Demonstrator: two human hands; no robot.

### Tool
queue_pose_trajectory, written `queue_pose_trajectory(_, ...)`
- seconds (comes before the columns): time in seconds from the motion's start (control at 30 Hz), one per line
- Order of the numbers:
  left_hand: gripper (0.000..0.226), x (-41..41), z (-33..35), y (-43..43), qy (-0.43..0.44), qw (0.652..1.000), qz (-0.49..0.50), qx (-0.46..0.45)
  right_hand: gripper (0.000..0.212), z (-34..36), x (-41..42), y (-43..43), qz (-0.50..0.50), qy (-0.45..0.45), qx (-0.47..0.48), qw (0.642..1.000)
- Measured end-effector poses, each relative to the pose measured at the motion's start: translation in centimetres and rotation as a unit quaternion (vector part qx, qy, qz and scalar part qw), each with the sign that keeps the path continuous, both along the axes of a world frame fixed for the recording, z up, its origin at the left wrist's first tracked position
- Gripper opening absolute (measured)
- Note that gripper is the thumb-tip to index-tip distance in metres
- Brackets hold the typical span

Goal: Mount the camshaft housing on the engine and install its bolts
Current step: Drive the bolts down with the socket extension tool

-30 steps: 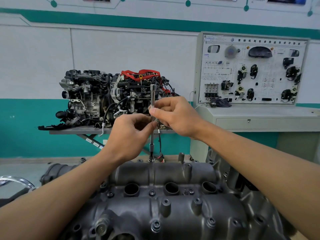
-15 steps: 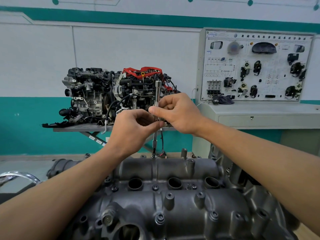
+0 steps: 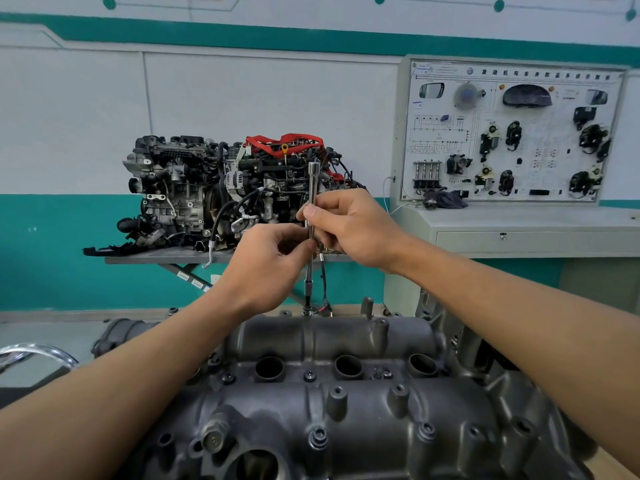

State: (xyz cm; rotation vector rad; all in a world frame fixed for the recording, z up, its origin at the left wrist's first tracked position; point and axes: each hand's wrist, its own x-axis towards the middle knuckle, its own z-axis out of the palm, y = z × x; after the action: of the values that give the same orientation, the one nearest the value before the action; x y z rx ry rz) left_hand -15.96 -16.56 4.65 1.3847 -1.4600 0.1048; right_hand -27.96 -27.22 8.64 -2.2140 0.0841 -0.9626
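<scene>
Hands: we are pinching the driver shaft (image 3: 313,181), left hand (image 3: 270,268) below right hand (image 3: 353,226).
Handling: probably stiff, slick steel; gripping mid-shaft.

- Illumination: bright, even and diffuse indoor light from overhead; the white wall (image 3: 242,109) carries no hard shadow.
- Highlights: a soft sheen along the upper curves of the grey camshaft housing (image 3: 346,337); a narrow bright streak down the chrome extension bar (image 3: 313,183); strong glare on the polished tube (image 3: 33,351) at the left edge.
- Shadows: the round bores (image 3: 269,369) in the housing read as black; faint shade lies beneath both forearms.
- Distortion: wide-angle bowing of the teal wall stripe (image 3: 311,38); forearms stretched toward the lower corners.
- Focus: centre crisp; small print on the training board (image 3: 512,133) unresolved; lower right of the housing soft and smeared.
</scene>
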Motion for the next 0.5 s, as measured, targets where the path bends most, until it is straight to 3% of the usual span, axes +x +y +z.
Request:
queue_pose_trajectory(0.17,0.008,0.04,-0.14,-0.05,0.026,0.999,0.009,-0.017,0.034,-0.03,0.17,0.11,-0.032,-0.022,-0.022,0.999)
queue_pose_trajectory(0.33,0.02,0.39,-0.09,-0.08,0.055,0.997,0.041,-0.02,0.031,-0.08,0.32,-0.05,-0.074,-0.045,-0.024,0.996)
queue_pose_trajectory(0.5,0.014,0.34,-0.17,-0.23,0.019,0.999,0.045,-0.011,0.029,-0.07,0.23,0.22,-0.065,-0.05,-0.023,0.996)
